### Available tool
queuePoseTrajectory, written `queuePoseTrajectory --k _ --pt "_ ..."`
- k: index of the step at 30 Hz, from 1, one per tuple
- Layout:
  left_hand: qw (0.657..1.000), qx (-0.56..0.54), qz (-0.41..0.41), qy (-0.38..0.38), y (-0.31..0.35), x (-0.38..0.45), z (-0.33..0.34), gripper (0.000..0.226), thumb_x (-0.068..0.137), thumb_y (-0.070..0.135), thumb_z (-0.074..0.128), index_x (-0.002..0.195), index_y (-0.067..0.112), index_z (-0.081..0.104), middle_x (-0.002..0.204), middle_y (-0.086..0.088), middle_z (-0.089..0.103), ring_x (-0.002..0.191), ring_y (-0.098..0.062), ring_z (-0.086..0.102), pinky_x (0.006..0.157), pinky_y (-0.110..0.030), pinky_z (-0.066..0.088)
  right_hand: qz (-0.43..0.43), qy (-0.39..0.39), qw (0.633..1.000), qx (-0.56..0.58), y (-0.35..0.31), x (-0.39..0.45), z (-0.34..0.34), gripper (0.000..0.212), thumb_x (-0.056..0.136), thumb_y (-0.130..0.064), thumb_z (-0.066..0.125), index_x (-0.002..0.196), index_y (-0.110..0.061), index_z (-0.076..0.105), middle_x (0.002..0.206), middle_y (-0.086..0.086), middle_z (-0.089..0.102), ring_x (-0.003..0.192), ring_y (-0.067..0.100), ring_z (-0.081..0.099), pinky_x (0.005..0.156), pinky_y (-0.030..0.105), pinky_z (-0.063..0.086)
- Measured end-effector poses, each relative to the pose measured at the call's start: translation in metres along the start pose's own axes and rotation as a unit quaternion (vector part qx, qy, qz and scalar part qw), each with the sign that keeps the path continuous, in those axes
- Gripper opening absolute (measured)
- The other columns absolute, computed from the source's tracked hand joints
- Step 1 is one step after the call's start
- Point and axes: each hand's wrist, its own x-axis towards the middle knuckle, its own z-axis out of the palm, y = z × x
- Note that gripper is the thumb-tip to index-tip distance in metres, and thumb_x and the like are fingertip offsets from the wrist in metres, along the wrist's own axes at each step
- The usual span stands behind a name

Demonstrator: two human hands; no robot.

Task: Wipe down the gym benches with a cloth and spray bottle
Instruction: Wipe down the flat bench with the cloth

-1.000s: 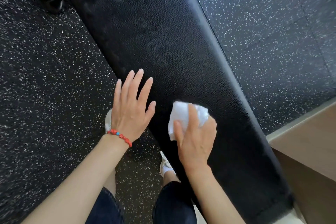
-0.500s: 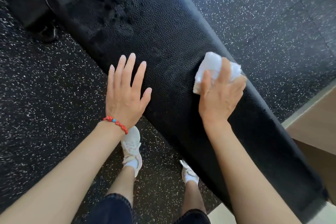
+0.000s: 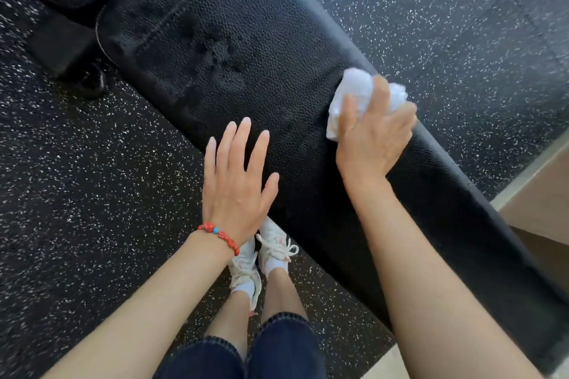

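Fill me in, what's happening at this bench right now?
A person is wiping a black padded bench. Their right hand grips a bunched white cloth near the pad's far edge. The left hand, fingers straight, is at the near edge. No spray bottle is in view.

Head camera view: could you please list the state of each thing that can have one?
Bench pad: dotted with droplets, apparently wet, at its far end.
White cloth: bunched up, pressed against the pad's far edge.
Right hand: grips the cloth.
Left hand: open, fingers straight over the pad's near edge; contact unclear.
Bracelet: on the left wrist.
Sneakers: laced, on the floor.
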Motion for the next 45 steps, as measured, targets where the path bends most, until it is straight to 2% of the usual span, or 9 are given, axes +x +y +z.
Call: queuePoseTrajectory --k 6,10,14,19,22,27,31,42,45 --pt "0.998 0.003 -0.037 0.042 -0.028 0.037 -0.013 0.051 0.093 0.028 0.042 0.139 0.006 0.040 0.146 -0.022 0.034 0.136 -0.039 0.026 0.112 -0.054 0.015 -0.079 -0.001 0.997 -0.002 0.005 -0.011 0.006 0.056 0.084 -0.049 0.040 0.130 -0.018 0.044 0.097 0.026 0.049 0.083 0.038 0.047 0.072 0.040 0.038" --pt "0.996 0.018 -0.077 0.040 -0.050 0.052 -0.014 0.051 0.094 0.027 0.041 0.140 0.005 0.038 0.146 -0.023 0.032 0.137 -0.041 0.024 0.111 -0.055 0.014 -0.192 -0.107 0.976 -0.005 0.022 -0.093 -0.001 0.049 0.080 -0.049 0.043 0.120 -0.020 0.041 0.089 0.022 0.056 0.070 0.034 0.051 0.061 0.034 0.039" --pt "0.997 0.040 -0.064 0.032 -0.056 0.053 -0.009 0.052 0.096 0.030 0.038 0.141 0.007 0.035 0.147 -0.022 0.032 0.137 -0.041 0.024 0.111 -0.054 0.015 -0.247 -0.099 0.964 -0.013 0.019 -0.083 0.002 0.048 0.082 -0.051 0.043 0.118 -0.020 0.044 0.084 0.019 0.057 0.065 0.033 0.051 0.058 0.032 0.038" --pt "0.996 0.037 -0.073 0.038 -0.054 0.053 -0.009 0.051 0.095 0.029 0.040 0.140 0.007 0.038 0.146 -0.021 0.034 0.137 -0.039 0.025 0.111 -0.054 0.017 -0.150 0.000 0.989 -0.012 -0.037 0.007 0.014 0.051 0.082 -0.051 0.044 0.122 -0.021 0.051 0.091 0.023 0.055 0.075 0.036 0.052 0.066 0.038 0.030" --pt "0.996 0.031 -0.072 0.035 -0.055 0.054 -0.011 0.051 0.094 0.030 0.040 0.140 0.008 0.039 0.146 -0.020 0.034 0.137 -0.039 0.026 0.111 -0.053 0.017 -0.087 -0.029 0.996 -0.012 -0.064 0.052 0.017 0.060 0.083 -0.054 0.033 0.132 -0.022 0.047 0.108 0.021 0.049 0.094 0.034 0.047 0.077 0.038 0.030" --pt "0.998 0.016 -0.058 0.027 -0.061 0.055 -0.017 0.049 0.094 0.030 0.041 0.139 0.009 0.041 0.146 -0.019 0.036 0.136 -0.036 0.027 0.110 -0.053 0.020 -0.127 0.026 0.992 -0.004 -0.054 0.001 0.024 0.049 0.084 -0.047 0.046 0.123 -0.018 0.048 0.089 0.023 0.053 0.073 0.034 0.050 0.064 0.037 0.033" --pt "0.999 0.004 -0.035 0.031 -0.079 0.062 -0.026 0.048 0.094 0.029 0.041 0.139 0.009 0.040 0.146 -0.019 0.036 0.136 -0.034 0.025 0.111 -0.052 0.017 -0.178 -0.043 0.983 -0.020 -0.045 -0.077 0.018 0.046 0.082 -0.048 0.045 0.118 -0.019 0.045 0.086 0.020 0.054 0.065 0.031 0.050 0.057 0.030 0.040" --pt "0.999 -0.005 0.045 0.000 -0.165 0.109 -0.044 0.051 0.093 0.026 0.042 0.139 0.006 0.039 0.147 -0.020 0.033 0.137 -0.038 0.025 0.110 -0.055 0.019 -0.003 0.055 0.998 0.010 -0.138 0.027 0.042 0.053 0.083 -0.049 0.043 0.122 -0.015 0.056 0.094 0.025 0.052 0.079 0.038 0.050 0.068 0.040 0.040" --pt "0.997 -0.008 0.070 -0.012 -0.172 0.108 -0.045 0.052 0.093 0.027 0.042 0.140 0.006 0.039 0.147 -0.021 0.033 0.137 -0.038 0.025 0.110 -0.054 0.019 0.021 0.073 0.997 0.008 -0.145 0.005 0.047 0.052 0.084 -0.047 0.045 0.125 -0.014 0.052 0.091 0.025 0.051 0.077 0.037 0.049 0.066 0.040 0.040"
